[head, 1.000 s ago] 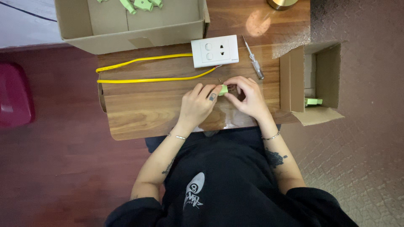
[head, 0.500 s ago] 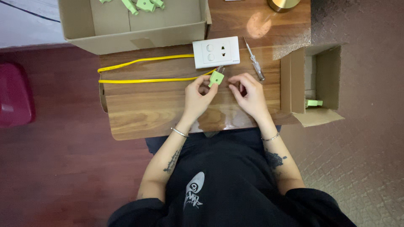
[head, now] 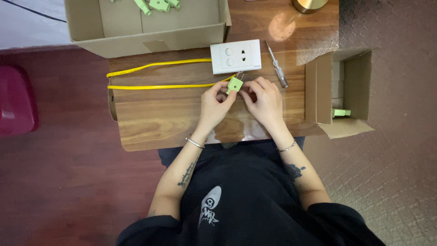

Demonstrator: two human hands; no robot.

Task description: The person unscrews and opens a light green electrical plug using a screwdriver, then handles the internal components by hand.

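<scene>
A small green plug (head: pixel 235 84) with metal prongs pointing away from me is pinched between the fingertips of my left hand (head: pixel 215 104) and my right hand (head: pixel 264 101). It hovers just in front of a white wall socket panel (head: pixel 236 56) lying on the wooden table (head: pixel 154 118). A yellow cable (head: pixel 154 77) loops from the socket panel out to the left across the table.
A screwdriver (head: pixel 276 69) lies right of the socket panel. A large open cardboard box (head: pixel 145 27) with green plug parts (head: pixel 157 5) stands at the back. A smaller open box (head: pixel 339 91) holding a green piece (head: pixel 341 112) sits right. A red object (head: pixel 16 100) is on the floor left.
Both hands have carried the green plug forward and a little right, from the table's middle to just short of the socket panel. Its prongs now point at the panel.
</scene>
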